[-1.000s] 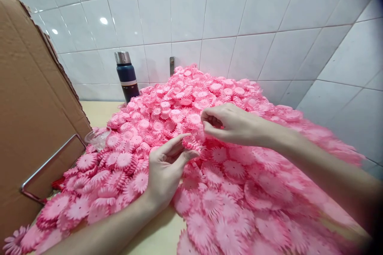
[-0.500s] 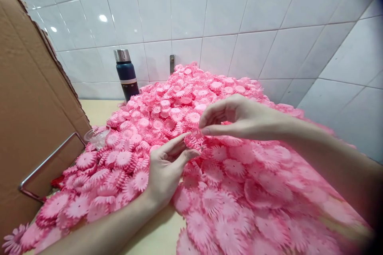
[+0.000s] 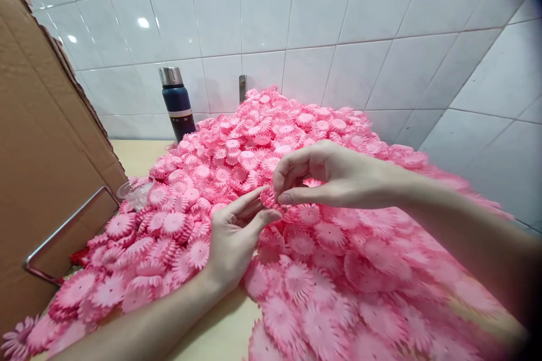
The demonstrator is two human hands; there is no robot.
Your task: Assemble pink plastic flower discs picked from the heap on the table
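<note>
Between the thumb and fingers of my left hand (image 3: 237, 234) is a small pink flower piece (image 3: 267, 197) with fringed petals. My right hand (image 3: 319, 175) is closed in a pinch right at that piece, thumb and fingertips together. Whatever sits between its fingertips is too small to make out. Both hands are over a large heap of pink petal discs (image 3: 326, 231), fringed at the edge, several with a small dark hole in the middle.
A dark blue bottle (image 3: 176, 102) with a silver cap stands behind the heap. At left are a cardboard box (image 3: 46, 124), a bent metal rod (image 3: 68, 228) and a clear plastic dish (image 3: 136, 192). White tiled wall (image 3: 322, 5) rises behind the pale tabletop (image 3: 220, 327).
My right hand has moved slightly left and down, closer to the flower piece. My left hand keeps its hold almost unmoved.
</note>
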